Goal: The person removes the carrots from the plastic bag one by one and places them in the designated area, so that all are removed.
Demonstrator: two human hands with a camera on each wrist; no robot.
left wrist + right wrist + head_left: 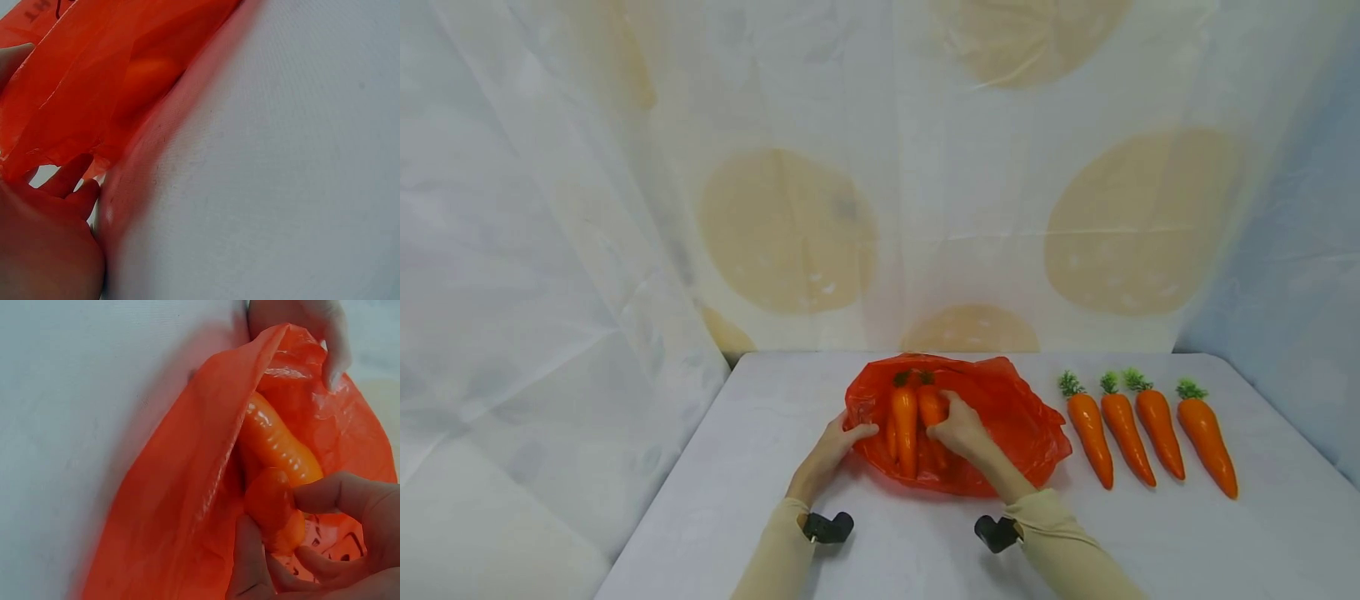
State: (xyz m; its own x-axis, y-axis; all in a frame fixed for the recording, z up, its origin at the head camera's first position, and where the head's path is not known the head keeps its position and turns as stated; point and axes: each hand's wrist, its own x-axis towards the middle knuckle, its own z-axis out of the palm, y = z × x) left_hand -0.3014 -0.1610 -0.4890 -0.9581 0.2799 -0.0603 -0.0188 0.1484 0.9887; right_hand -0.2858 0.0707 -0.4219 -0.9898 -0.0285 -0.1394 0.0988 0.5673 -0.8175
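A red plastic bag (1018, 421) lies spread with its mouth gaping in the middle of the table. My left hand (835, 442) grips the bag's left rim, thumb over the inner side and fingers outside. Inside the bag my right hand (962, 429) pinches an orange carrot (272, 503) between thumb and fingers. Next to it in the bag rests another carrot (905, 425), its green top toward the back. Part of a further orange shape shows beside that carrot's left edge, mostly hidden. In the left wrist view, thin bag plastic (75, 94) covers part of the fingers.
Several carrots with leafy green tops lie in a row right of the bag, the nearest carrot (1090, 437) close to its edge. White cloth covers the table (700, 500). A curtain (962, 208) with tan round patches hangs behind the table.
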